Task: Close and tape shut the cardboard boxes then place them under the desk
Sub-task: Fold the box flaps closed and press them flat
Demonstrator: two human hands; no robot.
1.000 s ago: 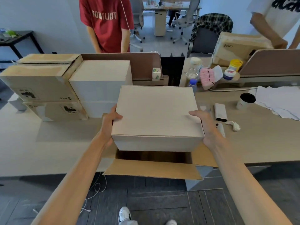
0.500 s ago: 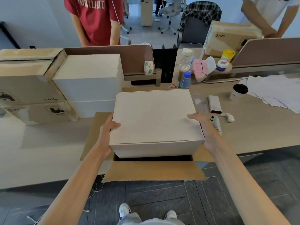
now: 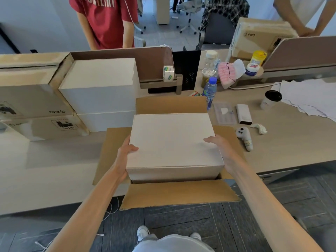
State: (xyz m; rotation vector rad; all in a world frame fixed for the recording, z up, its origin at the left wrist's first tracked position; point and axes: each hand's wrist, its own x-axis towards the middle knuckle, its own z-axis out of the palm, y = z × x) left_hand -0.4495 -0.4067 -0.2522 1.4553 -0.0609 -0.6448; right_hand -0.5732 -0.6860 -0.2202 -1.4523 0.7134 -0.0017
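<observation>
A white box (image 3: 172, 142) sits partway down inside an open brown cardboard box (image 3: 180, 194) at the desk's near edge, its four flaps spread outward. My left hand (image 3: 125, 153) grips the white box's left side, thumb on top. My right hand (image 3: 221, 148) grips its right side. A roll of tape (image 3: 168, 73) rests on the partition ledge behind. Two stacked white boxes (image 3: 100, 91) and taped brown PICO cartons (image 3: 31, 99) stand at the left.
On the desk (image 3: 294, 142) to the right lie a white controller (image 3: 244, 138), a power bank (image 3: 243, 113), a blue bottle (image 3: 210, 92), a coffee cup (image 3: 271, 100) and papers (image 3: 312, 95). Two people stand behind the partitions. Dark floor and my shoes are below.
The white box has gone lower into the open cardboard box, with both hands still on its sides. The far flap now shows behind it.
</observation>
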